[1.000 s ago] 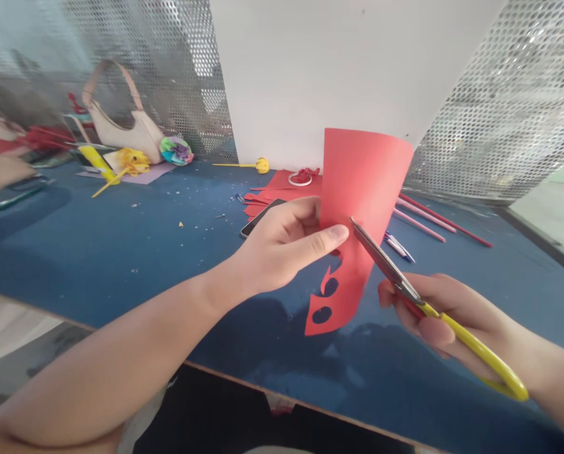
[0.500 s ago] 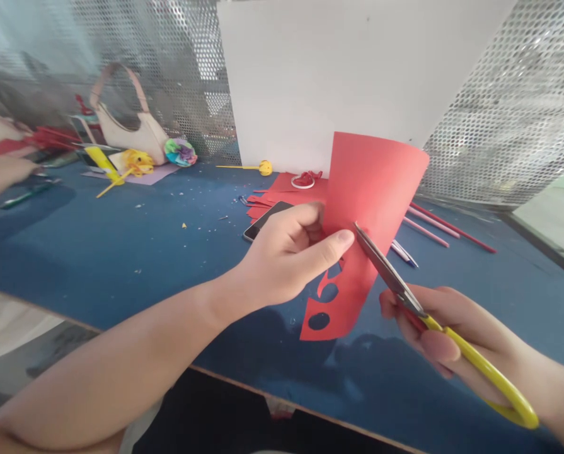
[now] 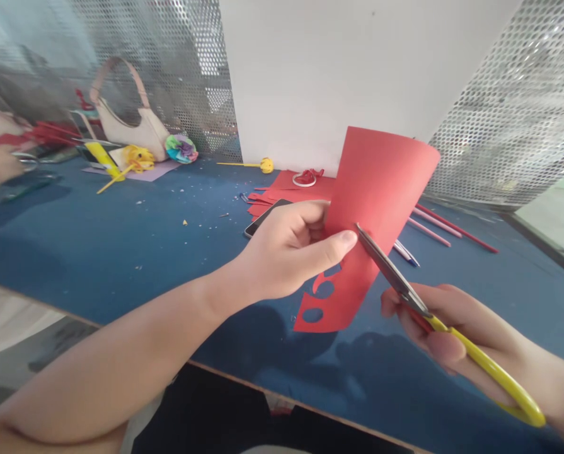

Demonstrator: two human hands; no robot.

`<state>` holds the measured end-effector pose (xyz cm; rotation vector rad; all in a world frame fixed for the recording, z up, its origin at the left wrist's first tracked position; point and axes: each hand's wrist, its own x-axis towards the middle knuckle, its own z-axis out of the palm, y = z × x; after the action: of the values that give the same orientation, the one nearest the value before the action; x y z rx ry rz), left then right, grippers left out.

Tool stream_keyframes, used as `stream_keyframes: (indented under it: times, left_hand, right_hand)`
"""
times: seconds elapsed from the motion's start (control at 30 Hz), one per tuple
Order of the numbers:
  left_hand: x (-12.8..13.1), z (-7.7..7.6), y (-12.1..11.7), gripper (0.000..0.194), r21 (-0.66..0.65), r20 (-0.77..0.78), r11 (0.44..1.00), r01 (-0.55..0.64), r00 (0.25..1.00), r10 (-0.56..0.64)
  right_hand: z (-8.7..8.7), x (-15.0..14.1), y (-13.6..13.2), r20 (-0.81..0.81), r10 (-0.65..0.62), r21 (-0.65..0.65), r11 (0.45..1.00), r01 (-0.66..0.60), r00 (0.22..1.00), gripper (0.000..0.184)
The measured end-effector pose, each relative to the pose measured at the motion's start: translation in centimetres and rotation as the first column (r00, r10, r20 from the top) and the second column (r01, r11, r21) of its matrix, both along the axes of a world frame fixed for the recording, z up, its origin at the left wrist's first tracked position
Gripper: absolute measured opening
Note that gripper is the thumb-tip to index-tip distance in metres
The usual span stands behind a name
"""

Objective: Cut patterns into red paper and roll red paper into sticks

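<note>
Red paper sheet [image 3: 380, 183], curled upright right of centre.
Left hand [image 3: 286, 252] pinches its left edge; right hand [image 3: 456, 315] is closed around yellow-handled scissors [image 3: 416, 300], lower right. Caution: blade tips appear close to the left thumb; a slip could nick it, and sheet flex could divert a cut.

A white handbag [image 3: 144, 135] stands at upper left, beside a ruffled multicoloured rosette [image 3: 181, 149]. Pens [image 3: 407, 253] lie right of centre, near pink and red rods [image 3: 475, 238], possibly pipe cleaners.
</note>
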<state>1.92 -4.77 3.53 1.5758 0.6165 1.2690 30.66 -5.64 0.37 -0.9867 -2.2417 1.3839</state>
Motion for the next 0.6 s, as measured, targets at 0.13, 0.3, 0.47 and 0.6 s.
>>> stream_keyframes:
  times: [0.13,0.3,0.47,0.6]
  left_hand:
    - [-0.1,0.1,-0.1,0.009,-0.004,-0.014,1.0,0.016,1.0,-0.016]
    - [-0.3,0.0,0.1,0.01,-0.014,-0.033,1.0,0.025,0.999,-0.025]
    - [-0.4,0.1,0.1,0.019,-0.035,-0.041,0.999,0.012,0.999,-0.014]
    - [-0.3,0.2,0.1,0.024,-0.034,-0.055,0.999,-0.035,0.998,0.033]
  right_hand:
    - [-0.1,-0.2,0.1,0.011,-0.009,0.039,0.999,0.008,1.0,0.081]
    - [-0.5,0.3,0.0,0.041,-0.043,-0.068,0.997,0.046,0.998,0.094]
    - [-0.8,0.6,0.0,0.041,-0.091,-0.094,0.991,0.094,0.995,0.093]
    - [-1.2,0.8,0.4,0.005,-0.09,-0.056,0.994,0.09,0.996,0.087]
